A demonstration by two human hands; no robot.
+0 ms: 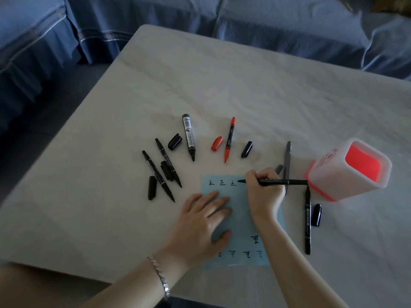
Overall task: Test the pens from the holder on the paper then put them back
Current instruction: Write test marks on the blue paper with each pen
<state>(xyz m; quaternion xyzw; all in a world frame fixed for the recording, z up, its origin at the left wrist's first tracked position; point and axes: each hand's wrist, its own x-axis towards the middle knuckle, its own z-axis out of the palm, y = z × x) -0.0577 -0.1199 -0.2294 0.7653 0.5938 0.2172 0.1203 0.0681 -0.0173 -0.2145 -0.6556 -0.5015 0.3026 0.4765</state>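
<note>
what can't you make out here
Head view:
- Marks on the paper under the left hand and right hand: hidden.
- Print on the thick marker: too small to read.
- Whether the held pen touches the paper: too small to tell.
- The grey cap: partly behind the right hand.

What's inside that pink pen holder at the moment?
Only the red inner lining of the pen holder shows, and no pen pokes above its rim. The very bottom is hidden by its own wall, so I cannot see down there.
</note>
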